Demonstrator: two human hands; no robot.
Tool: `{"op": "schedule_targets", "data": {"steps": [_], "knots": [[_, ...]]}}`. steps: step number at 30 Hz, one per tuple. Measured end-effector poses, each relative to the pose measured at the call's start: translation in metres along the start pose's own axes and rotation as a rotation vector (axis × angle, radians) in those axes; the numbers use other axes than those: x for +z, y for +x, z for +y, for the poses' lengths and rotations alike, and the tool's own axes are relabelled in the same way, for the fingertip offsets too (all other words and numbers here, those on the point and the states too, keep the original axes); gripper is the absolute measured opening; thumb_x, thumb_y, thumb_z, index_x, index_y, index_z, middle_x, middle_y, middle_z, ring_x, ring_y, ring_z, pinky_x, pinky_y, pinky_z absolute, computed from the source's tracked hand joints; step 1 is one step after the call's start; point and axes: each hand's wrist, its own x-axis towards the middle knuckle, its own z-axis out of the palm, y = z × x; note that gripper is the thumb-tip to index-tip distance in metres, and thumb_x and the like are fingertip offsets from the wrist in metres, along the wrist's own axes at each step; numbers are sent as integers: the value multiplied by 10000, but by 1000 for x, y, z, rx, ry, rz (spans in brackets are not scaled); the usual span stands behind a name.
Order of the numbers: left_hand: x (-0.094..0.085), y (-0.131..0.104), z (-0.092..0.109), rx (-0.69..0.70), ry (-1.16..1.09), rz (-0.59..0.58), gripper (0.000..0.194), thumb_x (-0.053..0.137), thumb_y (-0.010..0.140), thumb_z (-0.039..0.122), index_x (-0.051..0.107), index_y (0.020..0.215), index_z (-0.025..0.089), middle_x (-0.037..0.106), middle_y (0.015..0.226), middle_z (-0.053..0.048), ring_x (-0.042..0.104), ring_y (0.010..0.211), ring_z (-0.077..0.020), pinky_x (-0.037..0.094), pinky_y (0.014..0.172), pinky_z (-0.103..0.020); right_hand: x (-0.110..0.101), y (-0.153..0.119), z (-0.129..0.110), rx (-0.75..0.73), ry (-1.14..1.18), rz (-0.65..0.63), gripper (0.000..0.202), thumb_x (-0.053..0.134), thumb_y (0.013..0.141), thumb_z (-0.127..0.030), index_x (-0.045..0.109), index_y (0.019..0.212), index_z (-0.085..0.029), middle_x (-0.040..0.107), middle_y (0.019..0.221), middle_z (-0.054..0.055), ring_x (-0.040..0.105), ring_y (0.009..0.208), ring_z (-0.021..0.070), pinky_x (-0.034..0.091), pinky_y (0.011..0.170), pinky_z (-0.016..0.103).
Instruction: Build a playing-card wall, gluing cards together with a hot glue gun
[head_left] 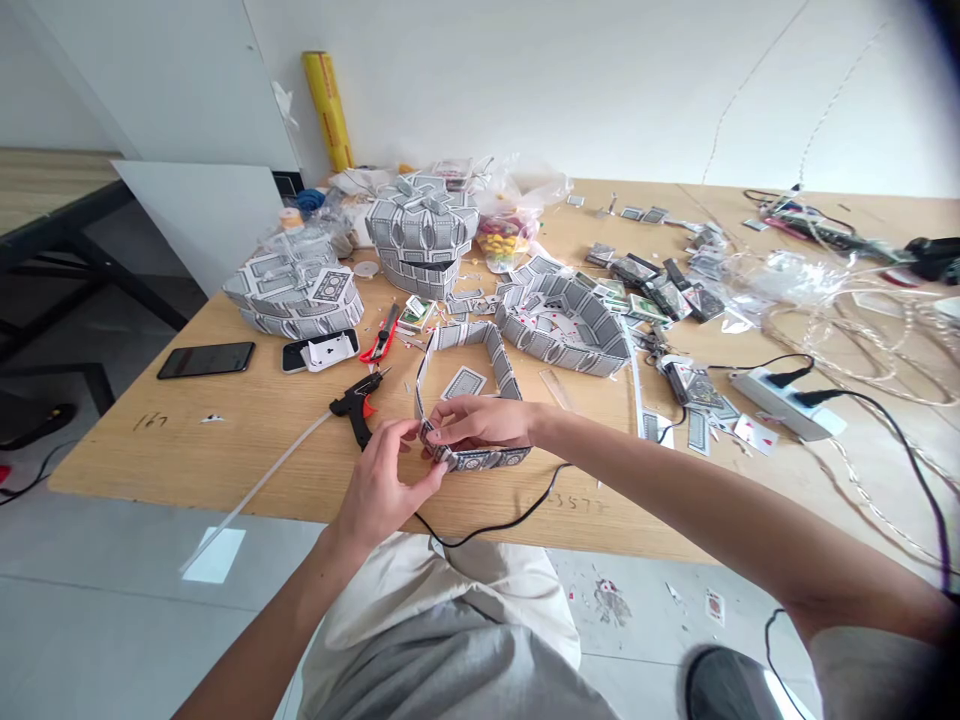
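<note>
A low, many-sided ring of folded playing cards stands on the table close to its front edge. My left hand pinches its near left corner from outside, fingertips on the wall and thumb low at the front. Reaching over the front wall, my right hand grips the same corner from inside, and its fingertips are partly hidden. One loose playing card lies within the ring. Just left of it rests a black glue gun with a long white glue stick sticking out behind.
Behind are a larger card tray, a lidded card box and another card box. Red cutters and a phone lie left. Rightward are card packs, a power strip and cords. A black cable crosses the front.
</note>
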Motion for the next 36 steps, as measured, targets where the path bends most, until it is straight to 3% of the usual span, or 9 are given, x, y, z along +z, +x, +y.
{"op": "schedule_targets", "data": {"steps": [18, 26, 36], "knots": [[5, -6, -5, -30, 3, 0, 477, 775, 899, 280, 543, 1309, 209, 679, 1178, -100, 712, 972, -228, 640, 878, -372, -2, 7, 6, 20, -55, 39, 368, 976, 769, -333, 689, 904, -147, 765, 884, 33, 707, 798, 126, 531, 732, 226], [6, -6, -7, 0, 52, -20, 476, 713, 957, 267, 536, 1393, 199, 693, 1238, -120, 724, 1094, -261, 635, 961, -395, -5, 12, 9, -6, -2, 59, 427, 1023, 688, -357, 691, 858, -149, 760, 862, 22, 700, 808, 127, 541, 767, 227], [13, -8, 2, 25, 249, 25, 568, 668, 957, 199, 492, 1494, 143, 743, 1279, -175, 757, 1149, -315, 644, 975, -432, 5, 16, 5, 18, -28, 167, 386, 992, 743, -315, 638, 776, -165, 663, 729, -30, 597, 678, 95, 451, 625, 209]]}}
